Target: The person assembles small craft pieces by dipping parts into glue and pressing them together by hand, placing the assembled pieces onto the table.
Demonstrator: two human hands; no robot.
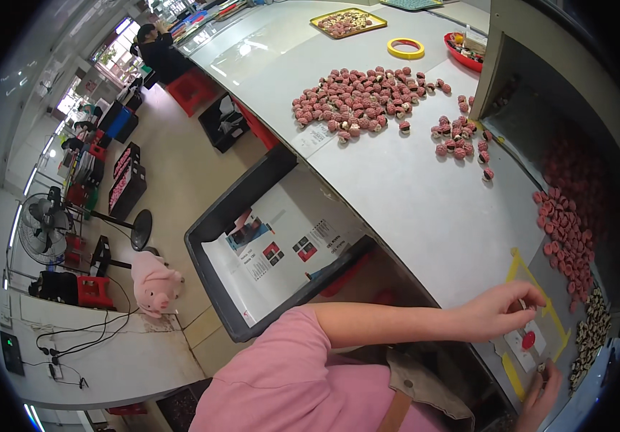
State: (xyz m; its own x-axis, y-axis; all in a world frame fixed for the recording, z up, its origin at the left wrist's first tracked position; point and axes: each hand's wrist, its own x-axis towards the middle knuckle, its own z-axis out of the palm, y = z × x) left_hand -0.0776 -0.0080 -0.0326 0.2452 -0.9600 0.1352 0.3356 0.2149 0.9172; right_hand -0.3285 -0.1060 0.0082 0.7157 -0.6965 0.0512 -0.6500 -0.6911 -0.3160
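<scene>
My left hand (506, 311) is over the work spot at the lower right, with thumb and forefinger curled toward each other. Whatever lies between them is too small to name. Just below it, a small red piece (528, 340) rests on a white card (522, 351), framed by yellow tape (513, 376) on the table. My right hand (542, 394) is at the card's near edge, its fingertips pinched at a small pale bit that I cannot make out. Beyond the hands lie a pile of flat pink-red pieces (568, 234) and a pile of black-and-cream pieces (589, 331).
A heap of pink, round, textured pieces (367, 101) covers the table farther off, with a smaller cluster (457, 138) beside it. Behind are a yellow tape roll (405, 49), a yellow tray (348, 23) and a red bowl (463, 53). A black crate (220, 288) stands left of the table.
</scene>
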